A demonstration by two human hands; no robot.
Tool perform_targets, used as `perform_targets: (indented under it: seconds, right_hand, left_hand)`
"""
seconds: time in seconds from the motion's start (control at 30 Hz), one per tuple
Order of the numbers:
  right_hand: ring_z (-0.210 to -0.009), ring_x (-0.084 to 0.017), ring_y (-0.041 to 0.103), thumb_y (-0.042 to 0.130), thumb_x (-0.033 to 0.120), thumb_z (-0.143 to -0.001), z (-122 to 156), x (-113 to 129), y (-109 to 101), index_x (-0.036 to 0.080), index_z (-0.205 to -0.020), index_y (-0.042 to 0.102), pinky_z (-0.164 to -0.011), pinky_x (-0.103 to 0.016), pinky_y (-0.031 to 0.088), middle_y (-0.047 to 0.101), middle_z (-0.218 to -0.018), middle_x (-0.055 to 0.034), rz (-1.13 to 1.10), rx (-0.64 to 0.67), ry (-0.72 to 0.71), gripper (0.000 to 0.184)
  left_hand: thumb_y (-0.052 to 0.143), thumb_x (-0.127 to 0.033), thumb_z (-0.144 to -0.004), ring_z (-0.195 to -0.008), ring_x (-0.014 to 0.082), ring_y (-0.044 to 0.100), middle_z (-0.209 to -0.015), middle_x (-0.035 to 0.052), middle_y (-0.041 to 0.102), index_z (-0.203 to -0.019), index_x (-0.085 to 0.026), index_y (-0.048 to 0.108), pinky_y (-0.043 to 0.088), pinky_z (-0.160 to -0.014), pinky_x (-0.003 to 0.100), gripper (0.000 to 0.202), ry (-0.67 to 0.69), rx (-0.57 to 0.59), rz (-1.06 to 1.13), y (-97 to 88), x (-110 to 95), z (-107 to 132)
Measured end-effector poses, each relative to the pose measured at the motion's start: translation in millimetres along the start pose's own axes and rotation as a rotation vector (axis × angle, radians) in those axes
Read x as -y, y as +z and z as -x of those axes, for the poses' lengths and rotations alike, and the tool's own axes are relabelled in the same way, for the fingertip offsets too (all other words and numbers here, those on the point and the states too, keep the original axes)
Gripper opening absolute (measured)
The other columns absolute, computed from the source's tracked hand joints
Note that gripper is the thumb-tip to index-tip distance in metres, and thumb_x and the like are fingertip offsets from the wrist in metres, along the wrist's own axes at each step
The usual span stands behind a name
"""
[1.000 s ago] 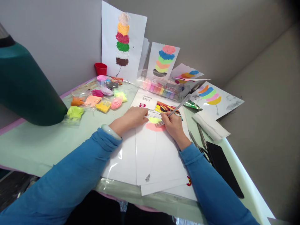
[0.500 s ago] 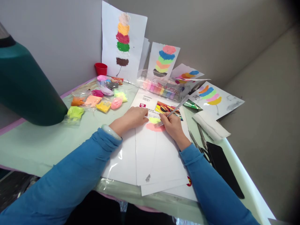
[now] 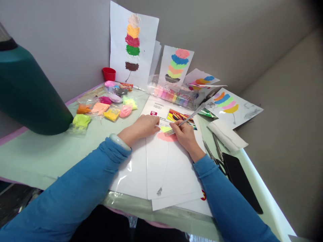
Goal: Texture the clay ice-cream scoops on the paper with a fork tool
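My right hand is closed around the handle of a metal fork. Its tines touch the colored clay on a white sheet of paper, where the yellow patch meets the pink patch. My left hand rests at the left of the patches, on the sheet's upper left edge, with its fingers curled under; whether they hold anything is hidden. From the pink patch a faint pencil line runs down the sheet to a small dark scribble.
Bagged clay packs and a red cup stand left, beside a large teal bottle. Behind are a clear clay box and propped pictures. At right lie scissors, a white tissue and a black phone.
The fork's tines have shifted slightly left and up over the patches, with my right hand moving along. My left hand has stayed in place.
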State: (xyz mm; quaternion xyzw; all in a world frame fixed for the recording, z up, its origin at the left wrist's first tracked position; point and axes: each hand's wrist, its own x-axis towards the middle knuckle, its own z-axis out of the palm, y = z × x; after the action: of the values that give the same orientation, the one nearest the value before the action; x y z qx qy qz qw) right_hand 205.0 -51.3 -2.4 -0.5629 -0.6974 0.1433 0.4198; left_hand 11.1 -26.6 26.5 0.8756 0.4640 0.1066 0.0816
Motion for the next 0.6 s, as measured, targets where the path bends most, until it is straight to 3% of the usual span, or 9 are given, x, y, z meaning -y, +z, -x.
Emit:
perform_targets:
  seconds: [0.3, 0.6]
  right_hand:
    - [-0.05, -0.014, 0.047, 0.049, 0.042, -0.082, -2.1, -4.9, -3.4, 0.019, -0.063, 0.057, -0.053, -0.027, 0.032, 0.052, -0.051, 0.0013, 0.118, -0.064, 0.013, 0.031]
    - [-0.049, -0.011, 0.043, 0.054, 0.045, -0.08, 0.2, -0.3, 0.7, 0.019, -0.064, 0.054, -0.049, -0.025, 0.031, 0.049, -0.051, 0.0037, -0.021, -0.023, 0.015, 0.031]
  left_hand:
    - [0.045, -0.03, -0.078, -0.078, 0.0224, 0.06, -0.086, 0.0079, 0.067, -0.089, -0.018, 0.059, 0.038, -0.063, 0.03, 0.022, 0.009, -0.004, 0.008, 0.9, 1.6, -0.6]
    - [0.044, -0.03, -0.079, -0.079, 0.0222, 0.059, -0.088, 0.0092, 0.067, -0.093, -0.017, 0.06, 0.039, -0.067, 0.031, 0.025, -0.001, 0.007, 0.011, -1.5, -0.4, 1.0]
